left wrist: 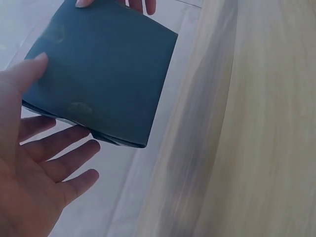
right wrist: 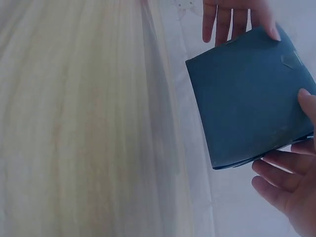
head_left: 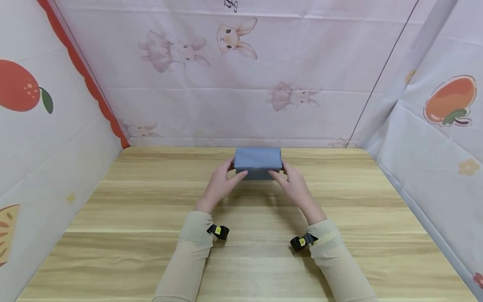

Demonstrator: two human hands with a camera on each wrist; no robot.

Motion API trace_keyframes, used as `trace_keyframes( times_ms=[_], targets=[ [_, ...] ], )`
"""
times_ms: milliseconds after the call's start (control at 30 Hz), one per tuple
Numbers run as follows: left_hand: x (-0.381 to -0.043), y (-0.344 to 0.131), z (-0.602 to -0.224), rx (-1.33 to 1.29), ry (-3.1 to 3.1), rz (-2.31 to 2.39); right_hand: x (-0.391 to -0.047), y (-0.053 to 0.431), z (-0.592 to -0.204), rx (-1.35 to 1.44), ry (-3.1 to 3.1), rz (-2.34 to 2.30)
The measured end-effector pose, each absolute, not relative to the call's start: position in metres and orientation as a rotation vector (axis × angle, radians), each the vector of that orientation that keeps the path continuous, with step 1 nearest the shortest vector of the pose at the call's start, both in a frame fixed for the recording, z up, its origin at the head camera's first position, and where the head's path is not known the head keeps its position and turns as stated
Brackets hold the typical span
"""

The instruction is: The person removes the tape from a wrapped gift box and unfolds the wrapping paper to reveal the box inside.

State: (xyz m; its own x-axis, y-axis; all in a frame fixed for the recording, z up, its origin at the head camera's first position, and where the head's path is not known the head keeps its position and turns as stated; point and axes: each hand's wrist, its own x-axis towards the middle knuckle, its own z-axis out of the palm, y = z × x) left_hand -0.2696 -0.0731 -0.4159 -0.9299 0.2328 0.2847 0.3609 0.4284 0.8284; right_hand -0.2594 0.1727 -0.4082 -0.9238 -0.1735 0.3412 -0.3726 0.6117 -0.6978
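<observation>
A blue box [head_left: 258,158] with a smooth, paper-like covering is held near the far edge of the wooden table. My left hand [head_left: 220,183] grips its left end, thumb on the near face and fingers at the end. At the opposite end my right hand [head_left: 298,188] holds it the same way. In the left wrist view the box [left wrist: 103,69] shows a flat face with small shiny tape-like patches and folded layers along one end. The right wrist view shows that face of the box [right wrist: 252,98] too, with the right thumb pressed on it.
The light wood-grain table [head_left: 260,260] spreads below both arms. A pale cloth backdrop [head_left: 226,113] with rabbit prints rises behind it, and fruit-printed cloths stand at both sides. Each sleeve carries a small black wrist camera [head_left: 222,232].
</observation>
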Motion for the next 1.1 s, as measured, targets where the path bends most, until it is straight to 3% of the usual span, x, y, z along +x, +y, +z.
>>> trace_keyframes(
  times_ms=[567,1100],
  targets=[
    [-0.271,-0.065,-0.416,-0.395,-2.475,-1.580,-0.261,0.168,-0.407,0.256,-2.510,1.302],
    [-0.270,-0.060,-0.419,-0.134,-2.493,-1.480,-0.259,0.166,-0.416,0.357,-2.553,1.221]
  ],
)
